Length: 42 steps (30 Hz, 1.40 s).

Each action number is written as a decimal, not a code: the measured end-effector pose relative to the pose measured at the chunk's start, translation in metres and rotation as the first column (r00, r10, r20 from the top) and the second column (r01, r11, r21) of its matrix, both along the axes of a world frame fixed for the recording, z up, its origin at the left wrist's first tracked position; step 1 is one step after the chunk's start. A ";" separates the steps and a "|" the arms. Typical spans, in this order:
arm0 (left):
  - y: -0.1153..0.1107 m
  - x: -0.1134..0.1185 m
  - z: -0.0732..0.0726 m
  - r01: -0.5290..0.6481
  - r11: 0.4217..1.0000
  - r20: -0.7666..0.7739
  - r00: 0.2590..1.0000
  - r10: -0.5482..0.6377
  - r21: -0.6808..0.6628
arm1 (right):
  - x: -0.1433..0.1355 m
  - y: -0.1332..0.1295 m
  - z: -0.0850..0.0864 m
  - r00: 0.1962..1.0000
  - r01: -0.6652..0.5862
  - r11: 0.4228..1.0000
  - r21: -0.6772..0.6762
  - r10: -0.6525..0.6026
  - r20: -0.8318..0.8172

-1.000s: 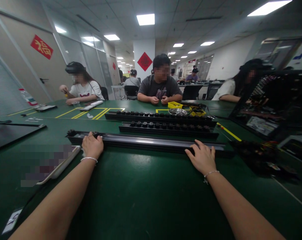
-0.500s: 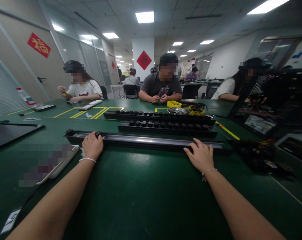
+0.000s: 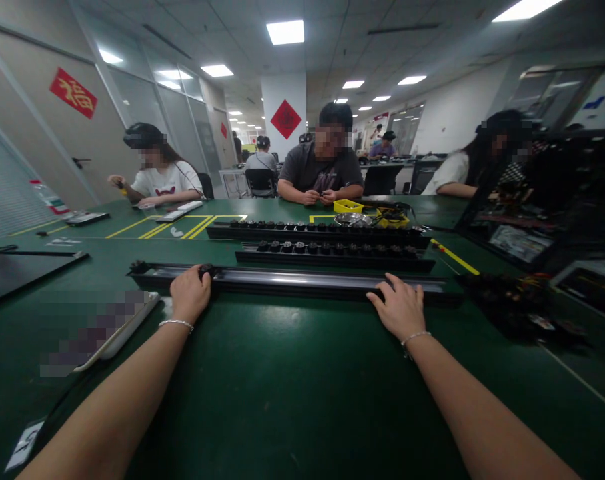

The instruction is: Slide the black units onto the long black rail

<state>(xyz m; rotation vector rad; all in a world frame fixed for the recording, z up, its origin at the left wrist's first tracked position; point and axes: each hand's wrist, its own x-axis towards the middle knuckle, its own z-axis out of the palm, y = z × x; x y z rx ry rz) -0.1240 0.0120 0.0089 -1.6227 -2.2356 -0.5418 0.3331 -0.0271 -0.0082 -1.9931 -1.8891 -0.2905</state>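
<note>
A long black track rail [image 3: 302, 280] with a shiny channel lies crosswise on the green table in front of me. My left hand [image 3: 189, 293] is closed at its left part, fingers around a small black round socket module [image 3: 207, 270] sitting in the channel; the fingers partly cover it. Toward the right end, my right hand [image 3: 397, 307] rests on the rail's near edge, fingers spread and thumb apart. Another black piece [image 3: 139, 267] sits at the rail's left end. Beyond lie two more black rails carrying rows of round modules, a nearer rail [image 3: 332, 259] and a farther rail [image 3: 312, 233].
A white tray [image 3: 119, 340] with blurred contents lies left of my left forearm. Yellow bins [image 3: 348, 207] and a metal bowl [image 3: 352, 219] stand behind the rails. Dark cables [image 3: 512, 300] are heaped at right. Co-workers sit across the table, one person [image 3: 322, 160] facing me.
My left hand has slid slightly right along the rail, and the small black socket module has moved with it. My right hand stays at about the same place on the rail.
</note>
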 end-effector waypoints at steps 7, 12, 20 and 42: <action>-0.002 0.003 0.001 0.026 1.000 0.011 1.000 -0.026 -0.004 | -0.003 0.002 0.000 1.000 -0.020 1.000 -0.009 0.020 -0.004; -0.002 0.001 0.000 0.044 0.999 0.017 0.999 -0.044 0.010 | -0.003 0.001 0.001 1.000 -0.018 1.000 -0.012 0.018 -0.003; 0.002 -0.003 -0.003 0.087 0.996 -0.003 0.996 -0.087 -0.019 | -0.002 0.001 0.002 1.000 -0.018 1.000 -0.008 0.018 -0.011; -0.004 0.010 -0.008 0.213 0.977 -0.051 0.976 -0.214 -0.023 | 0.003 0.006 -0.004 0.995 -0.097 0.995 0.031 0.096 0.024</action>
